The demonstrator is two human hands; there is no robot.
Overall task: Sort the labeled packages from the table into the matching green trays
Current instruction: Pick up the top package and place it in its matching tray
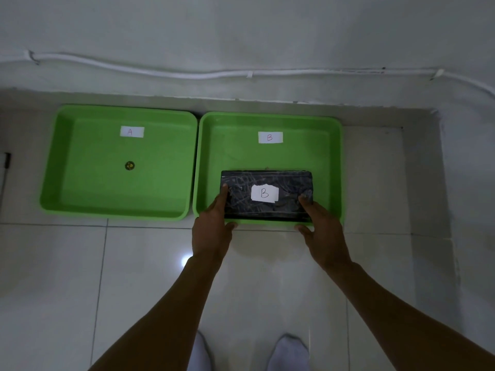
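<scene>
A black wrapped package (289, 184) with a white label marked B lies over the near part of the right green tray (270, 156), which carries a white tag marked B. My left hand (213, 223) grips the package's left end and my right hand (320, 223) grips its right end. Whether the package rests on the tray floor or hangs just above it, I cannot tell. The left green tray (88, 162), tagged A, holds only a small round sticker (129, 165).
Both trays sit side by side on a white tiled floor against a wall. A white cable (187, 74) runs along the wall above them. A raised tiled ledge (423, 170) borders the right side. My two feet (288, 352) show at the bottom edge.
</scene>
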